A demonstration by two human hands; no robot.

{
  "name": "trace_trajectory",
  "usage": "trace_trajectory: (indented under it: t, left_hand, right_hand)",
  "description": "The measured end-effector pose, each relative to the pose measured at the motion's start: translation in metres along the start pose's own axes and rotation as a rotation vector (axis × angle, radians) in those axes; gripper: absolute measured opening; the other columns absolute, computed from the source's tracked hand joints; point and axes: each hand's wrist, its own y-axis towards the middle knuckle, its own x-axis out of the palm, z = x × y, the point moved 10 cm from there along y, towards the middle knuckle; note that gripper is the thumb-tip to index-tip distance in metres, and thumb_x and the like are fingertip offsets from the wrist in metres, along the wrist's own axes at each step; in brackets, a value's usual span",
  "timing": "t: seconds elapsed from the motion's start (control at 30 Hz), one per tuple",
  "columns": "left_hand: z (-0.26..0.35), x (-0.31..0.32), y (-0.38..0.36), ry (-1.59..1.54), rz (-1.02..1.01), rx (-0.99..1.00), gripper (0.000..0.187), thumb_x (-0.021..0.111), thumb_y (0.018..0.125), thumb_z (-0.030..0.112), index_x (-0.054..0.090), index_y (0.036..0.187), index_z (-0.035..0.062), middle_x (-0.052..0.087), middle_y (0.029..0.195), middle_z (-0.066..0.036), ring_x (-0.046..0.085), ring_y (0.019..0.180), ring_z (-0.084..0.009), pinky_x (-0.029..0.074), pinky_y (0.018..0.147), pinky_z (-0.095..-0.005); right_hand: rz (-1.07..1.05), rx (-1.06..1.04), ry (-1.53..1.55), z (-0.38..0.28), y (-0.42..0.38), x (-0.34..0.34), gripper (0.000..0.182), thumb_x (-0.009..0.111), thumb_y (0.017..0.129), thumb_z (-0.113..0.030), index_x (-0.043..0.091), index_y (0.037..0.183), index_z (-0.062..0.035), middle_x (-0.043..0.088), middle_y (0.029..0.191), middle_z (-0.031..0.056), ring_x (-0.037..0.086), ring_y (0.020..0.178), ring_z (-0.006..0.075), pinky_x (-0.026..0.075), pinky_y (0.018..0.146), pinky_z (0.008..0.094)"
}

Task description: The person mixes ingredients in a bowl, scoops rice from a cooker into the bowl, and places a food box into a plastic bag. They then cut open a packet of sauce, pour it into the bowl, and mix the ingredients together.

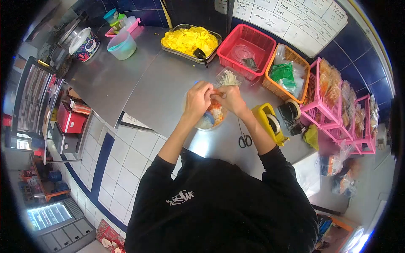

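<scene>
My left hand point(197, 99) and my right hand point(231, 100) meet above a round, clear bowl point(204, 127) on the steel counter. The fingers of both are closed in a pinch on a small orange-red thing point(217, 92), mostly hidden by them; its kind cannot be made out. Inside the bowl, orange and white food point(216, 111) shows beneath my hands, with something bluish and see-through at its left side. Just behind my right hand stands a clear tub of thin white sticks point(229, 77). Black-handled scissors point(244, 141) lie near my right forearm.
A tray of yellow food point(190, 39) with a black spoon stands at the back, beside a red basket point(237, 31) and an orange basket point(270, 83) of packets. A yellow tape dispenser point(265, 122) and pink racks point(322, 107) are on the right; a clear tub point(122, 47) is on the left.
</scene>
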Motion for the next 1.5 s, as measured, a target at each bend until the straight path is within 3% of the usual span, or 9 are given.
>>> trace_trajectory:
  t: [0.2, 0.3, 0.4, 0.63, 1.03, 1.13, 1.33, 1.4, 1.5]
  left_hand:
    - [0.017, -0.005, 0.003, 0.071, -0.026, 0.057, 0.009, 0.058, 0.076, -0.009, 0.057, 0.082, -0.0025, 0.059, 0.075, -0.013, 0.065, 0.066, -0.0251, 0.049, 0.057, -0.0322]
    - [0.001, 0.001, -0.001, -0.024, -0.010, -0.024, 0.013, 0.061, 0.071, -0.004, 0.057, 0.080, 0.0034, 0.054, 0.073, -0.012, 0.056, 0.068, -0.0317, 0.045, 0.059, -0.0396]
    - [0.002, 0.001, -0.001, -0.049, -0.027, -0.030, 0.012, 0.057, 0.074, -0.009, 0.057, 0.082, -0.0014, 0.058, 0.075, -0.013, 0.060, 0.067, -0.0290, 0.047, 0.057, -0.0355]
    - [0.015, -0.007, 0.004, 0.012, -0.006, 0.008, 0.011, 0.058, 0.072, -0.009, 0.056, 0.079, -0.0008, 0.057, 0.073, -0.013, 0.058, 0.065, -0.0304, 0.045, 0.059, -0.0380]
    - [0.019, -0.008, 0.005, 0.066, -0.055, 0.024, 0.008, 0.059, 0.075, -0.004, 0.057, 0.080, 0.0011, 0.056, 0.074, -0.013, 0.057, 0.069, -0.0325, 0.045, 0.061, -0.0404]
    - [0.018, -0.009, 0.007, 0.103, -0.062, 0.088, 0.009, 0.061, 0.076, -0.002, 0.059, 0.084, 0.0022, 0.057, 0.076, -0.013, 0.057, 0.071, -0.0321, 0.046, 0.062, -0.0399]
    - [0.019, -0.017, 0.010, -0.027, -0.100, 0.041, 0.026, 0.064, 0.078, 0.005, 0.061, 0.104, 0.0052, 0.062, 0.095, -0.011, 0.060, 0.079, -0.0250, 0.049, 0.069, -0.0336]
    - [0.027, -0.042, 0.014, -0.110, -0.075, -0.019, 0.032, 0.065, 0.078, 0.006, 0.058, 0.109, 0.0055, 0.061, 0.103, -0.011, 0.061, 0.089, -0.0251, 0.049, 0.075, -0.0329]
    - [-0.011, -0.081, 0.005, -0.160, 0.112, -0.181, 0.026, 0.055, 0.087, 0.005, 0.056, 0.113, 0.0036, 0.060, 0.109, -0.009, 0.061, 0.081, -0.0147, 0.049, 0.075, -0.0277]
  right_hand:
    - [0.018, -0.024, -0.031, -0.012, 0.005, -0.005, 0.013, 0.069, 0.070, -0.007, 0.069, 0.082, -0.0005, 0.063, 0.069, 0.0179, 0.061, 0.059, 0.0280, 0.049, 0.058, 0.0339]
    - [0.028, -0.064, -0.020, -0.014, 0.007, -0.004, 0.012, 0.069, 0.069, -0.007, 0.067, 0.079, 0.0005, 0.061, 0.066, 0.0187, 0.061, 0.057, 0.0289, 0.048, 0.057, 0.0345]
    - [-0.004, -0.108, -0.048, -0.015, 0.010, 0.000, 0.012, 0.069, 0.068, -0.008, 0.065, 0.074, 0.0011, 0.059, 0.064, 0.0195, 0.060, 0.056, 0.0311, 0.048, 0.056, 0.0354]
    - [-0.053, -0.187, -0.168, -0.012, 0.010, 0.015, 0.011, 0.068, 0.065, -0.007, 0.062, 0.070, 0.0009, 0.058, 0.065, 0.0209, 0.059, 0.061, 0.0378, 0.048, 0.057, 0.0391]
    - [-0.154, -0.092, -0.274, 0.000, 0.012, 0.026, 0.016, 0.069, 0.065, -0.011, 0.061, 0.073, 0.0009, 0.060, 0.069, 0.0206, 0.061, 0.065, 0.0374, 0.049, 0.060, 0.0395]
    - [-0.044, -0.062, -0.039, -0.030, 0.012, -0.005, 0.017, 0.069, 0.069, -0.012, 0.063, 0.079, 0.0004, 0.062, 0.070, 0.0211, 0.062, 0.066, 0.0368, 0.050, 0.061, 0.0403]
    - [0.108, 0.073, -0.016, 0.003, -0.004, -0.018, 0.020, 0.071, 0.072, -0.012, 0.061, 0.085, 0.0004, 0.063, 0.067, 0.0167, 0.065, 0.061, 0.0258, 0.050, 0.058, 0.0367]
    - [0.251, 0.218, 0.186, 0.038, -0.018, -0.017, 0.017, 0.070, 0.075, -0.013, 0.061, 0.082, 0.0003, 0.065, 0.069, 0.0138, 0.064, 0.062, 0.0215, 0.050, 0.058, 0.0348]
    - [0.464, 0.549, 0.686, 0.061, -0.056, -0.026, 0.015, 0.070, 0.079, -0.014, 0.061, 0.080, -0.0016, 0.065, 0.075, 0.0088, 0.062, 0.067, 0.0161, 0.049, 0.060, 0.0307]
